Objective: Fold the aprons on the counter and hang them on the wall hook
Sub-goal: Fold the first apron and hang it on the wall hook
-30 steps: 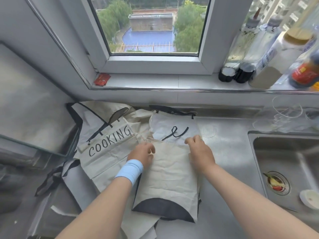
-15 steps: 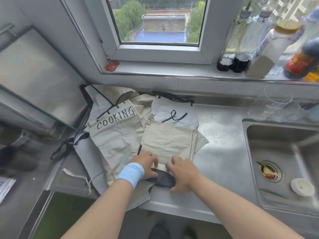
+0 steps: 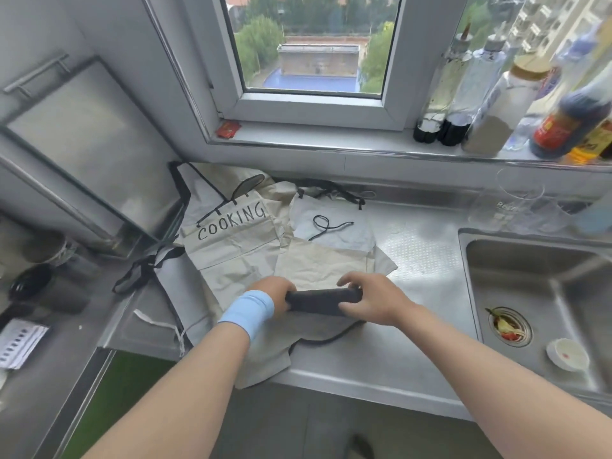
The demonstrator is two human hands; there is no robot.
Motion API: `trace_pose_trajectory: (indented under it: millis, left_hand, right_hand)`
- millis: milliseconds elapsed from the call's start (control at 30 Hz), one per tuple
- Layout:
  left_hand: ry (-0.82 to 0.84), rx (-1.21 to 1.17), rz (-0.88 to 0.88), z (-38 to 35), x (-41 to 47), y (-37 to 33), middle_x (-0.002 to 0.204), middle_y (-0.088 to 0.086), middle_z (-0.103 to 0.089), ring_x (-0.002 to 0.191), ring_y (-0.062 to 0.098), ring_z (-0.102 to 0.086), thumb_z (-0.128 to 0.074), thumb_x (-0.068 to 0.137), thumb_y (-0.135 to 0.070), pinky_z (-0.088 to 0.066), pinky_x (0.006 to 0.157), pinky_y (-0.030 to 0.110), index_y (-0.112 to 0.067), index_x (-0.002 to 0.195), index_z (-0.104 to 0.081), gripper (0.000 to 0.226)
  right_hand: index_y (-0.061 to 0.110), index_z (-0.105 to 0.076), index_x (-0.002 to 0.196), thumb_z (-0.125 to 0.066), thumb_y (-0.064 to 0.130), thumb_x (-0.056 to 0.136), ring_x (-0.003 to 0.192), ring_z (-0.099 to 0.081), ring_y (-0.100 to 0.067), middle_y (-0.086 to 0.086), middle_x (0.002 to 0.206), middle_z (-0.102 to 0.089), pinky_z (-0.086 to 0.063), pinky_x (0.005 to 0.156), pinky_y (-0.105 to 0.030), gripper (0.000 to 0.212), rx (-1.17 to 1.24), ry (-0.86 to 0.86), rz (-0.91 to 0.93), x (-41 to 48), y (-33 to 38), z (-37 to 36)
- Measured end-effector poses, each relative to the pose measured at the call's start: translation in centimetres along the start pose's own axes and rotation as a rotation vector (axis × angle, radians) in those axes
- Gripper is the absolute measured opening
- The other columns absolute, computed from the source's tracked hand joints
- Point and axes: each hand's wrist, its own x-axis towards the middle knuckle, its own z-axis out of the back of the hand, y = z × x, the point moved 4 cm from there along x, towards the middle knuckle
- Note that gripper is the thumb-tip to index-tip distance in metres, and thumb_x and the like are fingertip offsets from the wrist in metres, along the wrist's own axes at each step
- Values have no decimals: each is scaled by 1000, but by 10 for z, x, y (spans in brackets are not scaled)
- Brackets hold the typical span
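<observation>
Two beige aprons lie on the steel counter [image 3: 424, 256]. The left apron [image 3: 231, 240] is spread out and reads COOKING. The right apron [image 3: 328, 260] is folded into a narrow strip, and its dark lower hem [image 3: 323, 301] is lifted off the counter. My left hand [image 3: 276, 293], with a blue wristband, grips the hem's left end. My right hand [image 3: 367, 301] grips its right end, fingers curled over the top. No wall hook is in view.
A steel sink [image 3: 543, 293] with a strainer and a small white dish sits to the right. Bottles [image 3: 490, 101] line the window sill. A glass [image 3: 516, 200] stands behind the sink. A metal hood [image 3: 82, 150] is at the left.
My hands came down from the apron's upper part to its dark hem, took hold of it and raised it off the counter. The camera moved back.
</observation>
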Motion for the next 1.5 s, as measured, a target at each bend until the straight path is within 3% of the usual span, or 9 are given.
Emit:
trace_pose_trajectory:
  millis: [100, 233, 500, 633, 867, 1033, 1267, 1367, 1500]
  left_hand:
    - [98, 2, -73, 22, -9, -1, 87, 2, -60, 81, 24, -55, -62, 88, -29, -39, 65, 25, -19, 96, -67, 15]
    - [102, -156, -103, 40, -18, 9, 82, 1, -59, 77, 21, -53, -66, 85, -40, -41, 67, 26, -15, 91, -67, 25]
    - [-21, -1407, -41, 38, -3, 50, 105, 7, -73, 91, 22, -70, -78, 79, -20, -55, 85, 37, -17, 112, -66, 36]
    - [-189, -1265, 134, 23, 32, 66, 104, 15, -73, 75, 18, -69, -75, 81, -6, -58, 68, 32, -13, 106, -61, 30]
    - [-467, -832, 401, 36, 81, 76, 113, 2, -63, 99, 24, -60, -70, 84, -26, -44, 81, 28, -18, 114, -54, 35]
    - [-672, -133, 219, 56, 95, 48, 130, 3, -40, 117, 24, -45, -65, 86, -36, -42, 95, 35, -26, 130, -47, 49]
    - [-106, 145, -13, 14, 137, 24, 161, 0, 20, 148, 25, 18, -26, 95, -62, 5, 120, 48, -41, 153, -5, 65]
    - [-100, 182, -27, 12, 148, 21, 160, 2, 23, 147, 24, 22, -20, 95, -64, 8, 119, 50, -40, 153, 2, 66]
    - [-161, 261, -44, 18, 152, 24, 160, 4, 23, 148, 25, 20, -24, 95, -64, 8, 118, 52, -38, 153, 3, 69]
  right_hand:
    - [38, -66, 109, -80, 37, 62, 87, -65, -2, 16, 97, -67, -51, 71, -18, 49, 126, 72, -100, -14, -11, 5]
    - [16, -75, 91, -77, 12, 72, 83, -71, -21, -7, 91, -76, -52, 70, -26, 20, 398, -8, -229, -21, -18, 12]
    - [20, -68, 104, -63, 20, 94, 97, -69, -17, 2, 101, -74, -52, 76, -23, 11, 606, -259, -220, 12, 0, 29]
    - [20, -60, 101, -61, 36, 93, 95, -62, -19, 5, 98, -66, -48, 84, -37, 18, 416, -377, -258, 63, 2, 28]
    - [19, -43, 116, -51, 24, 89, 96, -58, -23, 0, 104, -59, -49, 84, -40, 28, 297, -199, -320, 134, -3, 15]
    - [14, -43, 110, -49, 18, 93, 93, -57, -27, -5, 104, -59, -45, 78, -37, 19, 152, -204, -352, 161, -17, 1]
    - [13, -38, 141, -60, 23, 85, 124, -45, -30, -10, 136, -44, -40, 102, -42, 61, -424, -413, -83, 166, -2, -10]
    - [18, -48, 141, -47, 40, 87, 137, -38, -30, -10, 148, -42, -36, 109, -50, 58, -467, -302, 207, 167, 1, -28]
    - [27, -14, 158, -11, 62, 85, 153, 3, -23, -4, 166, 0, 0, 122, -48, 81, -511, -42, 98, 173, -21, -48]
